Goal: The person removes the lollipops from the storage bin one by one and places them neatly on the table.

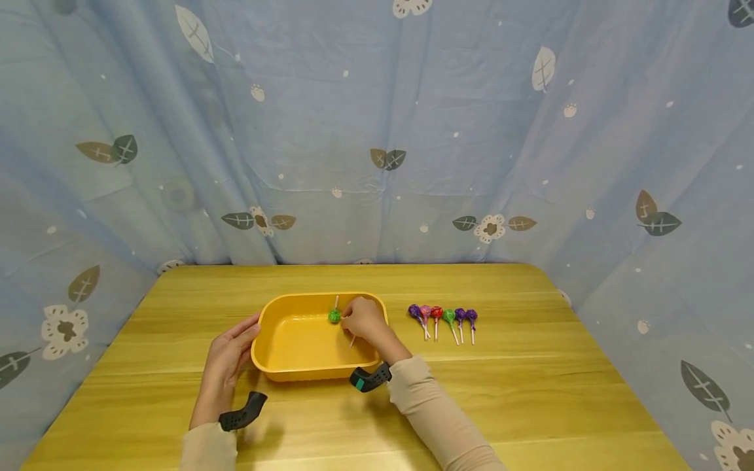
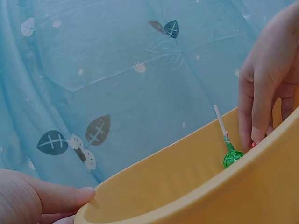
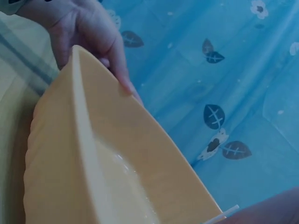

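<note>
Yellow is the tray [image 1: 312,375] that the left hand [image 1: 226,353] clasps by its left end; the right hand [image 1: 366,318] bends down inside, fingertips at a red lollipop [image 2: 254,144] whose head only the left wrist view shows, pinched or not I cannot tell. The tray runs lengthwise across the head view's lower centre; inside, a green lollipop [image 1: 334,317] points its stick up-frame; six lollipops [image 1: 436,312] lie right of centre.

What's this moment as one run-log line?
left hand: touching yellow tray; right hand: inside tray, at red lollipop; green lollipop: in tray; six lollipops: on table
</note>
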A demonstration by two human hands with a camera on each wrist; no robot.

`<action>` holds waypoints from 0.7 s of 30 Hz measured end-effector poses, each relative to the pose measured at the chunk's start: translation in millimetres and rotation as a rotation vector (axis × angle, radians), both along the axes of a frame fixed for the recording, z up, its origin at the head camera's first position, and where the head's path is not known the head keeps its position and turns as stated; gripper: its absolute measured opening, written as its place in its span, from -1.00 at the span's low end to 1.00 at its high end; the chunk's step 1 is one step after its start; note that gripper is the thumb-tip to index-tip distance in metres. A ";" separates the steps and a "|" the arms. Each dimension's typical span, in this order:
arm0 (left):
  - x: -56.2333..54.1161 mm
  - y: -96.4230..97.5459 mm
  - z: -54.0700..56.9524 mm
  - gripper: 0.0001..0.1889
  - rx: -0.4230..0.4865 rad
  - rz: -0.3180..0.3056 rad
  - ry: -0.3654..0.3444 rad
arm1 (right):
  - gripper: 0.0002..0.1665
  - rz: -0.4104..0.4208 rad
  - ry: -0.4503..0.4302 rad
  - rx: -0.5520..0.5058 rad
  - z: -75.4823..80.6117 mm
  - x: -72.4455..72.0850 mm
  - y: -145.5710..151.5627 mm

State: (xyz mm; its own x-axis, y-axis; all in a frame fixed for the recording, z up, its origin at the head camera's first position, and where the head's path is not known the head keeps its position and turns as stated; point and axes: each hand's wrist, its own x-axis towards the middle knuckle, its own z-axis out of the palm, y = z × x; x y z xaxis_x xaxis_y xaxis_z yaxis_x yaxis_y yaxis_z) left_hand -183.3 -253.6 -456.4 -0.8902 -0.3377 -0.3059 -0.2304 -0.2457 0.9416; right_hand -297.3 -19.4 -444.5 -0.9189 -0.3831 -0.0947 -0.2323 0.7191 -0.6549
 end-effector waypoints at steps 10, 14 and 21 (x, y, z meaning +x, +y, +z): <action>-0.8 -0.4 -1.6 -0.41 0.019 0.012 0.003 | -0.89 0.028 0.043 0.157 -0.7 8.3 -6.0; -0.8 -0.6 -0.6 -0.41 0.025 0.013 0.001 | -0.91 0.021 0.050 0.153 -0.7 9.3 -6.2; -0.7 -0.7 -0.5 -0.40 0.032 0.015 0.003 | -0.95 0.026 -0.001 0.039 -2.0 11.3 -4.0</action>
